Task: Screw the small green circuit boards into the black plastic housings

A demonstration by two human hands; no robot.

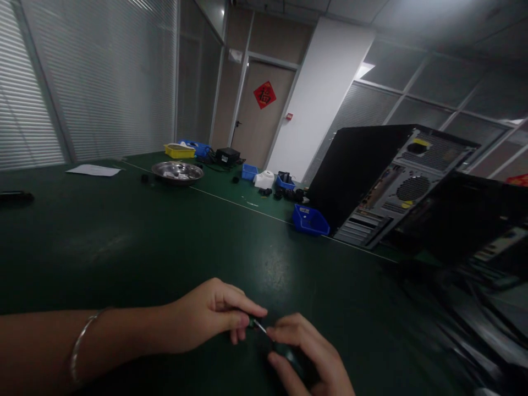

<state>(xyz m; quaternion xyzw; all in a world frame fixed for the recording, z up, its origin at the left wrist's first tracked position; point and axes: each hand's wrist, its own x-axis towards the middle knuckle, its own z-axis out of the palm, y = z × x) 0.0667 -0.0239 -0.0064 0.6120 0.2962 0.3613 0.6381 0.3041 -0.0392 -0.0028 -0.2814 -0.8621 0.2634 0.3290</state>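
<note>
Near the bottom middle, my left hand (220,313) pinches a small green piece (251,323) between thumb and fingers; its kind is too small to tell. Just to the right, the fingers of my right hand (309,349) are curled around a dark, rounded thing (292,356), mostly hidden in the palm. A thin silvery rod (260,326) spans the short gap between the two hands. One end meets the green piece, the other reaches my right fingertips. Both hands are low over the green tabletop (165,242).
A metal bowl (177,171) holds small pale items at the back left, near a white paper (94,170). Blue bins (310,221) and small dark parts (291,194) lie farther back. A black computer case (358,170) stands right, with cables (482,324) below.
</note>
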